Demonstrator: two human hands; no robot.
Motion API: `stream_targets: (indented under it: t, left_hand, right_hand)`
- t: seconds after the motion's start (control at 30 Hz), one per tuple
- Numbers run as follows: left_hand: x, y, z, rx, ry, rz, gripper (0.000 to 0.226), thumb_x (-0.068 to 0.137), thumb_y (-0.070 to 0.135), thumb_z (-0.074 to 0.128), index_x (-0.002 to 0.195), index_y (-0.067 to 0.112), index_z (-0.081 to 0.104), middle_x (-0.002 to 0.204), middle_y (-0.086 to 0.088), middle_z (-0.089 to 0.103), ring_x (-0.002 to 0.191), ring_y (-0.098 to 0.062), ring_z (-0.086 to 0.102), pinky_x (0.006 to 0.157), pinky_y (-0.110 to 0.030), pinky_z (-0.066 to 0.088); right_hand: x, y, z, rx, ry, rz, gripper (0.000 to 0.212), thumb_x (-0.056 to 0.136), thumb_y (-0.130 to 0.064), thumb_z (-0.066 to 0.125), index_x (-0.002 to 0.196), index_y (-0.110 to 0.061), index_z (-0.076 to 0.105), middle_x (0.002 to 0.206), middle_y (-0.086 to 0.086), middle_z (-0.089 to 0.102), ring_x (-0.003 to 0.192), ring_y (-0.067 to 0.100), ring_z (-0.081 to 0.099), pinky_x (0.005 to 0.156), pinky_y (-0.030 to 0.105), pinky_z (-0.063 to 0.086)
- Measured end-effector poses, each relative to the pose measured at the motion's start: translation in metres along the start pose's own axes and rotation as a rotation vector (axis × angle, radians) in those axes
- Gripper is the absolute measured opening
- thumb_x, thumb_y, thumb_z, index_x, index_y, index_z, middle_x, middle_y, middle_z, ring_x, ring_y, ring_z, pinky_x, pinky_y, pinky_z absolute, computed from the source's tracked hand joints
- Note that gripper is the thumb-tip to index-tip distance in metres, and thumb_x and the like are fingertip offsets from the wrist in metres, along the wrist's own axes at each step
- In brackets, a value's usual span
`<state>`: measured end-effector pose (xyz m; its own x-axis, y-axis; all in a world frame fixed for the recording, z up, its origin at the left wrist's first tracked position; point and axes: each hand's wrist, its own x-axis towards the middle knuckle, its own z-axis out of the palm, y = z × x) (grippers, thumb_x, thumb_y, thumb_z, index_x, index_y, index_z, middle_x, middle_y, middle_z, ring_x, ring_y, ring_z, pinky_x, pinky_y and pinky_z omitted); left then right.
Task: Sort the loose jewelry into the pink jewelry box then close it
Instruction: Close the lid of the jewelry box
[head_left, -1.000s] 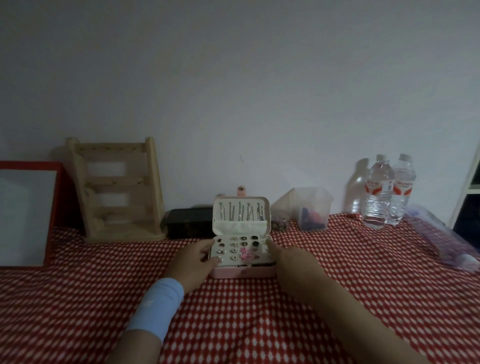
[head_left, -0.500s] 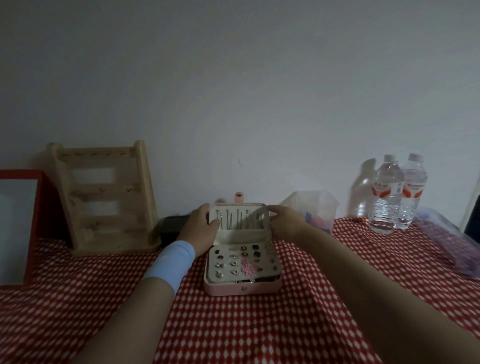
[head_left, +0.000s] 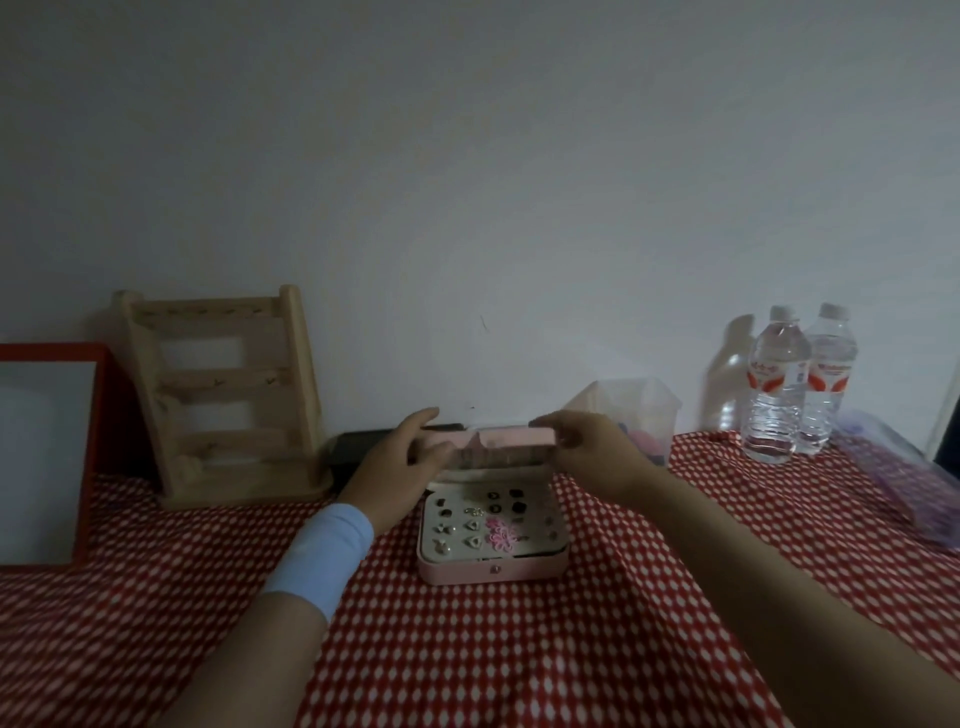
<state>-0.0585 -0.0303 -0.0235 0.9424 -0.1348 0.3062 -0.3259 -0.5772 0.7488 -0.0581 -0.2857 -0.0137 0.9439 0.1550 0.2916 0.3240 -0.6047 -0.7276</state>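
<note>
A pink jewelry box (head_left: 491, 569) sits near the back edge of the desk (head_left: 519, 654). The left hand (head_left: 395, 467) and right hand (head_left: 592, 452) each grip one end of its tilted lid (head_left: 504, 439).

The single head-worn camera looks forward and only slightly down from above the near edge of the table (head_left: 519, 649), facing the wall (head_left: 467, 182) behind its far edge. It sits close, with the pink jewelry box (head_left: 493, 569) mid-frame. The table's far right corner seems bent by the wide lens.
</note>
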Motion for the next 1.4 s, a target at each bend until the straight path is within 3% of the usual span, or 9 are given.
stream_targets:
  t: [0.1,0.2,0.3,0.4,0.5,0.63,0.87,1.17,1.4]
  left_hand:
    - [-0.021,0.003,0.004,0.056,-0.044,0.073,0.049,0.092,0.035,0.063,0.138,0.031,0.049,0.135,0.006,0.055,0.119,-0.006,0.051,0.102,-0.024,0.04]
    - [-0.037,0.001,0.011,0.187,-0.1,0.134,0.052,0.085,0.037,0.072,0.134,0.029,0.055,0.129,0.012,0.054,0.116,-0.001,0.048,0.107,-0.025,0.038]
    - [-0.05,-0.003,0.017,0.281,-0.138,0.141,0.061,0.079,0.041,0.077,0.135,0.032,0.053,0.129,0.021,0.043,0.122,0.002,0.038,0.108,-0.018,0.026]
    - [-0.057,-0.006,0.018,0.322,-0.175,0.125,0.067,0.077,0.047,0.077,0.137,0.037,0.05,0.135,0.023,0.036,0.131,-0.001,0.031,0.115,-0.024,0.021]
    - [-0.06,-0.005,0.019,0.39,-0.207,0.113,0.066,0.078,0.051,0.074,0.139,0.037,0.049,0.146,0.018,0.035,0.137,-0.006,0.028,0.116,-0.029,0.021]
    - [-0.061,0.0,0.021,0.428,-0.179,0.13,0.058,0.08,0.045,0.074,0.134,0.034,0.055,0.144,0.014,0.04,0.133,-0.008,0.034,0.112,-0.027,0.028]
    - [-0.06,-0.001,0.023,0.457,-0.148,0.186,0.048,0.085,0.037,0.07,0.131,0.031,0.059,0.138,0.011,0.046,0.13,-0.011,0.038,0.109,-0.023,0.027]
    - [-0.061,-0.007,0.027,0.479,-0.102,0.211,0.045,0.087,0.036,0.069,0.131,0.031,0.059,0.139,0.012,0.049,0.129,-0.01,0.039,0.111,-0.027,0.029]
    - [-0.061,-0.007,0.028,0.486,-0.099,0.214,0.044,0.088,0.035,0.067,0.131,0.029,0.058,0.139,0.01,0.049,0.128,-0.011,0.04,0.109,-0.026,0.029]
  right_hand:
    - [-0.026,-0.003,0.0,-0.126,-0.062,-0.042,0.029,0.091,-0.011,0.068,0.117,-0.024,0.071,0.111,-0.012,0.068,0.103,0.004,0.065,0.083,0.019,0.057]
    - [-0.048,-0.001,0.004,-0.233,-0.091,-0.049,0.038,0.085,-0.011,0.074,0.117,-0.029,0.068,0.122,-0.011,0.061,0.113,0.007,0.059,0.093,0.019,0.051]
    - [-0.062,-0.003,0.007,-0.323,-0.101,-0.064,0.043,0.083,-0.017,0.077,0.122,-0.029,0.067,0.132,-0.008,0.059,0.122,0.011,0.055,0.107,0.026,0.045]
    - [-0.069,-0.01,0.009,-0.404,-0.183,-0.077,0.049,0.088,-0.029,0.073,0.136,-0.028,0.061,0.147,-0.006,0.051,0.137,0.013,0.045,0.117,0.033,0.037]
    - [-0.075,-0.02,0.015,-0.483,-0.248,-0.092,0.055,0.094,-0.039,0.064,0.145,-0.024,0.052,0.151,-0.004,0.042,0.14,0.016,0.038,0.117,0.031,0.032]
    - [-0.07,-0.032,0.037,-0.613,-0.246,-0.19,0.052,0.093,-0.05,0.057,0.14,-0.026,0.054,0.146,0.003,0.047,0.135,0.022,0.041,0.114,0.04,0.036]
    - [-0.061,-0.012,0.059,-0.677,-0.229,-0.284,0.065,0.095,-0.06,0.053,0.151,-0.032,0.036,0.161,0.0,0.032,0.146,0.022,0.031,0.12,0.041,0.019]
    - [-0.054,0.002,0.067,-0.575,-0.183,-0.194,0.072,0.088,-0.061,0.062,0.152,-0.037,0.038,0.162,-0.005,0.03,0.149,0.019,0.023,0.124,0.045,0.014]
    - [-0.056,0.003,0.071,-0.574,-0.142,-0.219,0.07,0.089,-0.063,0.06,0.151,-0.038,0.04,0.16,-0.005,0.034,0.147,0.019,0.027,0.123,0.046,0.015]
